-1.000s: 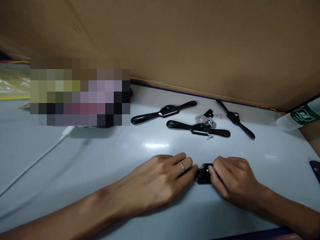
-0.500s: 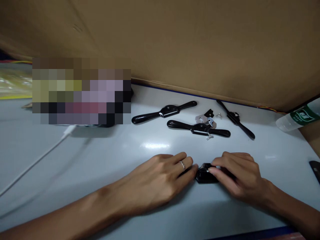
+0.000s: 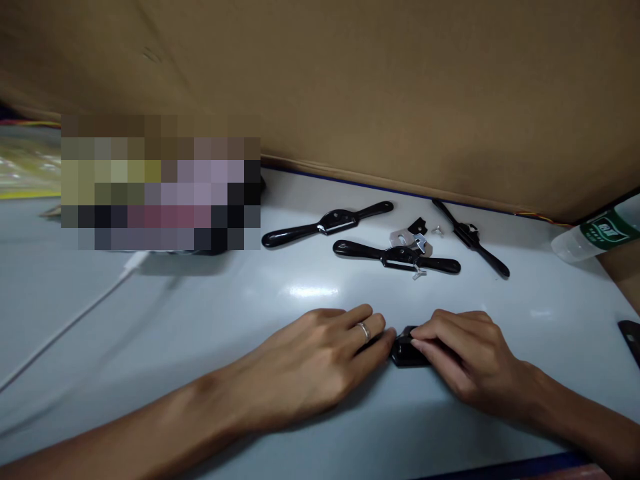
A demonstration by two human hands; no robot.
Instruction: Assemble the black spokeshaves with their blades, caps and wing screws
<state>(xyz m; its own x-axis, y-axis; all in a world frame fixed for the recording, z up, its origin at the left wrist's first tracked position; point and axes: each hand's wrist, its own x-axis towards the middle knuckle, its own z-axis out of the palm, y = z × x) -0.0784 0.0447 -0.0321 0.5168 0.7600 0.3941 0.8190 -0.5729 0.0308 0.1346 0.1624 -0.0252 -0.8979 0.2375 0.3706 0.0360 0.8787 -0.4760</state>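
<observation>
A black spokeshave (image 3: pixel 406 352) lies on the white table (image 3: pixel 200 320) near the front edge, mostly hidden under both hands. My left hand (image 3: pixel 320 363) lies palm down over its left handle, a ring on one finger, fingertips against the tool's middle. My right hand (image 3: pixel 465 360) covers the right handle, its fingers pinched together on the middle of the tool. What the fingertips pinch there is too small to make out.
Three more black spokeshaves lie further back: one (image 3: pixel 327 223) at left, one (image 3: pixel 397 257) in the middle, one (image 3: pixel 473 238) at right. Small metal parts (image 3: pixel 413 240) lie among them. A cardboard wall (image 3: pixel 350 87) stands behind. A plastic bottle (image 3: pixel 595 233) lies at right, a white cable (image 3: pixel 75 320) at left.
My right hand's fingers shifted on the middle of the tool, spreading out half a second ago and now drawn back into a pinch. My left hand has stayed still.
</observation>
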